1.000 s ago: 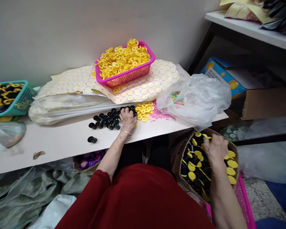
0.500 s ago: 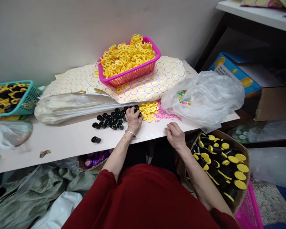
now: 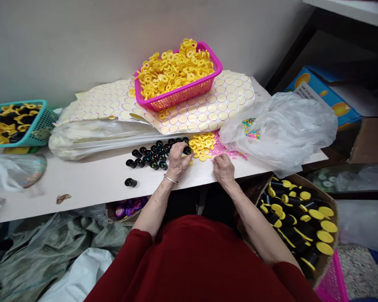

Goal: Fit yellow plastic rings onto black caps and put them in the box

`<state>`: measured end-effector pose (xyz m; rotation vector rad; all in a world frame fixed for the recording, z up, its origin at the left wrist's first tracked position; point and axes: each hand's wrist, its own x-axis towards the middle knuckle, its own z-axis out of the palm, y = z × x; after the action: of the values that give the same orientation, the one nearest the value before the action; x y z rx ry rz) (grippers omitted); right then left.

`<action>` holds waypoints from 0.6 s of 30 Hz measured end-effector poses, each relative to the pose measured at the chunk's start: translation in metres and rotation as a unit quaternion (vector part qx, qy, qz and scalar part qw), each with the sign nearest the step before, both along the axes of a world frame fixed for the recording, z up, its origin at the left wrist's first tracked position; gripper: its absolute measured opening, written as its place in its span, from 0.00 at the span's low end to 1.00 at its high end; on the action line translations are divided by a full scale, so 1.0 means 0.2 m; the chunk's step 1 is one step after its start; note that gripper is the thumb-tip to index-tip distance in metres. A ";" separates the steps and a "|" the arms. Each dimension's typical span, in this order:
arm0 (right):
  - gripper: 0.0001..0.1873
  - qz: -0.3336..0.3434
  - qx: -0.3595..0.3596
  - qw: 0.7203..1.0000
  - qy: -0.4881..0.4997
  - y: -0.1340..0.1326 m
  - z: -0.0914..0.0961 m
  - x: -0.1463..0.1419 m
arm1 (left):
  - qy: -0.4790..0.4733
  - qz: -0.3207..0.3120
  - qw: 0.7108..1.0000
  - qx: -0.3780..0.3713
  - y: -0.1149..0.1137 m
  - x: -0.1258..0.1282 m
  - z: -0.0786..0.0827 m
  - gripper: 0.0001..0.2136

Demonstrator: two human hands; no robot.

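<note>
My left hand (image 3: pixel 177 162) is at the right end of a cluster of small black cups (image 3: pixel 154 153) on the white table, with its thumb and fingers closed around one black cup (image 3: pixel 187 150). Bits of colour show inside several of the other cups. Just beyond that hand lies a pile of flat yellow rings (image 3: pixel 202 144). My right hand (image 3: pixel 224 170) rests at the table's front edge, its fingers curled together near scattered small pink pieces (image 3: pixel 222 149); whatever sits between those fingertips is too small to make out.
A pink basket (image 3: pixel 179 100) heaped with yellow rings stands at the back on sticker sheets (image 3: pixel 233 90). To the right are a clear plastic bag (image 3: pixel 290 130) and a carton of black-and-yellow pieces (image 3: pixel 302 218). A teal basket (image 3: pixel 40 126) sits far left; one black cup (image 3: pixel 130 182) stands apart.
My right hand has moved left and forward, closer to the pink pieces. My left hand has drawn slightly back from the cluster with a black cup at its fingertips. The view has shifted a little.
</note>
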<state>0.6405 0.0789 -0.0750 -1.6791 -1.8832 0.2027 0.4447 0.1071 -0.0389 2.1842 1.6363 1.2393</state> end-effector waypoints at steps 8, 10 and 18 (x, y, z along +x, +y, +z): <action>0.13 -0.012 -0.059 0.998 -0.029 0.04 0.02 0.02 | -0.071 -0.139 0.981 -0.117 -0.19 0.23 -0.17 0.14; 0.13 -0.019 -0.062 0.997 -0.045 0.04 0.03 0.03 | -0.087 -0.133 0.977 -0.141 -0.19 0.28 -0.20 0.14; 0.10 -0.008 -0.122 0.992 -0.012 0.01 0.08 0.11 | -0.136 -0.132 0.963 -0.190 -0.17 0.34 -0.22 0.25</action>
<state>0.6631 0.0801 -0.0597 -1.8629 -1.9244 0.4229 0.5130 0.0730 -0.0820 1.8324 1.2956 0.9989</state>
